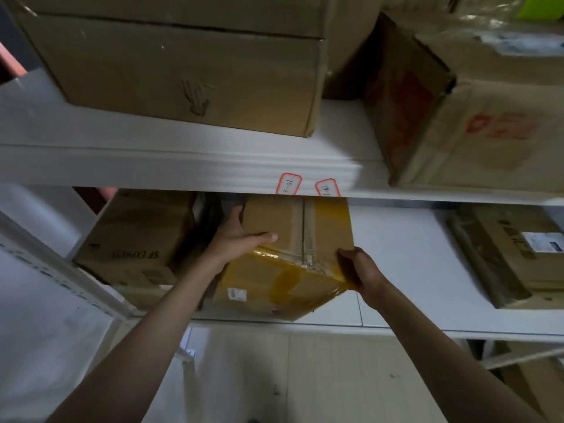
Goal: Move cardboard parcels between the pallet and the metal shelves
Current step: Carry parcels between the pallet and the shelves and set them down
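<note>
Head: taped parcel (283, 254) on shelf (412, 270)

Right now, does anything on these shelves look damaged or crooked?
Yes. The big box on the upper shelf has a scuffed, torn patch on its front. The taped parcel held by the left hand and right hand sits turned at an angle to the lower shelf's edge.

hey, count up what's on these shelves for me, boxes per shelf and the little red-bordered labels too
Cardboard boxes on the upper shelf: 2, a large plain box and a red-printed box
Cardboard boxes on the lower shelf: 3, the SF Express box, the yellow-taped parcel held by the left hand and right hand, and a labelled box
Red-bordered labels: 2
Total: 7
</note>
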